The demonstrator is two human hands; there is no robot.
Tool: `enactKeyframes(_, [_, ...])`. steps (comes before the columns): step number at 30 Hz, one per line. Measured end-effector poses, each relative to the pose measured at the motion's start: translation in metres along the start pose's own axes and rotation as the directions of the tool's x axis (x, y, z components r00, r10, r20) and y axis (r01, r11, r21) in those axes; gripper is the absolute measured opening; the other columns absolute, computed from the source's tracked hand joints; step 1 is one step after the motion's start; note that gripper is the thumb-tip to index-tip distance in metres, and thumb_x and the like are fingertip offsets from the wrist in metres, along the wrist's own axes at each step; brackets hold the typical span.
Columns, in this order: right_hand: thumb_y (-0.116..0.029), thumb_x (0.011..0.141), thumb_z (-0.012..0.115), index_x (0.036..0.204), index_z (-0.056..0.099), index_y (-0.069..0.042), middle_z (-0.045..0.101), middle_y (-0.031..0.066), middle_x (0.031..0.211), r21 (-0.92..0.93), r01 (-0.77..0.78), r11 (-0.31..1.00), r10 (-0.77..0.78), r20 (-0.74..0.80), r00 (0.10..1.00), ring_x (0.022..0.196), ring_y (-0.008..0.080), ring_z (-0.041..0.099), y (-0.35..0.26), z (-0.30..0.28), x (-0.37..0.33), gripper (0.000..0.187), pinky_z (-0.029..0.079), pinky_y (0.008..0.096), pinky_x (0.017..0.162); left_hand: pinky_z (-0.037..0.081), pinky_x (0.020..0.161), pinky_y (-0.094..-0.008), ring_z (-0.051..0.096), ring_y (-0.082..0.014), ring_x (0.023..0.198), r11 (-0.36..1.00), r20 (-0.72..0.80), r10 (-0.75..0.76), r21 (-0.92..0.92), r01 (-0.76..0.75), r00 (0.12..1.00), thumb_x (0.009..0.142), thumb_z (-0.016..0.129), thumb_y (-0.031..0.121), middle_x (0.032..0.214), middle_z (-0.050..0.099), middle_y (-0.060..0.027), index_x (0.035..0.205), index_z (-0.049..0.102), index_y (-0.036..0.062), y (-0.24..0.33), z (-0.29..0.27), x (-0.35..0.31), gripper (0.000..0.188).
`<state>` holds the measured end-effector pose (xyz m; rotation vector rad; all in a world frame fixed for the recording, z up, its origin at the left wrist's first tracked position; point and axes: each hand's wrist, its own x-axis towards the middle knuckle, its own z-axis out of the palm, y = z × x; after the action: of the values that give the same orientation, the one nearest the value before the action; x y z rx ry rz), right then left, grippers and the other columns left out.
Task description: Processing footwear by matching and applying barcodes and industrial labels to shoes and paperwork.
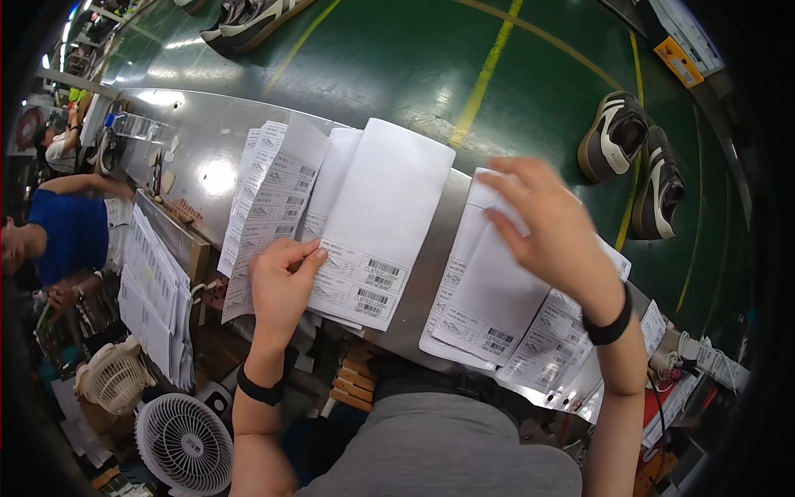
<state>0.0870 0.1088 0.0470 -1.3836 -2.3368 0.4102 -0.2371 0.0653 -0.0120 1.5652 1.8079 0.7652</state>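
My left hand pinches the left edge of a white label sheet printed with barcodes and small shoe drawings along its lower part. This sheet lies on top of a middle stack. Beside the same hand, a curled pile of label sheets stands to the left. My right hand, smeared by motion, hovers over the upper part of another stack of label sheets, its thumb and fingers apart. A thin band crosses that stack's upper left, near my fingertips. Nothing shows in the right hand.
The metal table edge runs along a green surface with yellow lines. Dark sneakers with white stripes stand on it at the right, others at the far left. Paper bundles, a white fan and a person in blue are at left.
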Motion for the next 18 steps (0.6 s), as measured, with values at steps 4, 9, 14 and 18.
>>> enactKeyframes(4, [-0.011,0.082,0.066,0.123,0.06,-0.005,0.055,0.016,0.135,0.03,0.161,0.987,-0.163,0.154,0.974,0.122,0.0365,0.052,-0.027,0.065,0.008,0.042,0.048,0.0425,0.097,0.043,0.056,-0.0238,0.055,-0.0112,0.059,0.993,-0.072,0.112,0.055,-0.108,0.991,0.081,0.074,0.007,0.072,0.065,-0.0069,0.095,0.073,-0.0039,0.014,0.017,-0.004,0.018])
enactKeyframes(9, [-0.013,0.083,0.066,0.121,0.062,-0.005,0.056,0.0174,0.134,-0.153,0.167,0.974,-0.112,0.317,0.942,0.123,0.0397,0.052,-0.037,0.077,0.013,0.039,0.051,0.0443,0.092,0.044,0.059,-0.0218,0.056,-0.0082,0.063,0.927,0.081,-0.194,-0.312,0.21,0.978,0.08,0.077,0.01,0.076,0.067,-0.0063,0.096,0.073,-0.0045,-0.008,0.019,0.002,0.022])
enactKeyframes(14, [-0.014,0.082,0.068,0.121,0.063,-0.007,0.058,0.0138,0.134,-0.047,0.155,0.987,-0.134,0.297,0.946,0.122,0.0358,0.054,-0.027,0.074,0.013,0.04,0.053,0.0406,0.09,0.044,0.061,-0.0204,0.056,-0.0064,0.065,0.965,0.021,-0.127,-0.227,0.128,0.992,0.08,0.078,0.01,0.076,0.067,-0.0032,0.098,0.072,-0.0049,-0.009,0.018,-0.002,0.025])
enactKeyframes(18, [-0.014,0.081,0.069,0.12,0.064,-0.008,0.06,0.012,0.132,-0.025,0.122,0.992,-0.11,0.292,0.95,0.118,0.0337,0.056,-0.027,0.075,0.014,0.039,0.053,0.0383,0.089,0.045,0.062,-0.0205,0.057,-0.007,0.066,0.895,0.103,-0.245,-0.359,0.266,0.964,0.082,0.077,0.01,0.075,0.067,-0.0029,0.098,0.072,-0.0058,-0.001,0.016,0.002,0.023])
